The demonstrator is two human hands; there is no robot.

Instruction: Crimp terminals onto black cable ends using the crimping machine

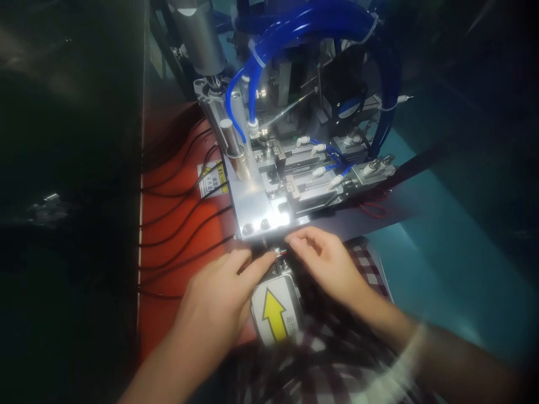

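Note:
My left hand (221, 289) is at the front of a pneumatic machine (256, 202), its fingers curled and partly hidden. Its thumb tip reaches a small metal part (278, 253) with a bit of red on it, just below the plate's front edge. My right hand (326, 259) is at the right of that part, thumb and forefinger pinched together close under the plate. Whatever either hand grips is too small or hidden to make out. Between my wrists sits a white block with a yellow arrow label (274, 314).
Thick blue air hoses (303, 25) arch over the machine, with a metal cylinder (197, 39) at its upper left. Several black cables (185, 196) cross the orange-red surface (162, 213) on the left. A warning label (213, 179) lies beside the plate. Teal surface (446, 247) extends right.

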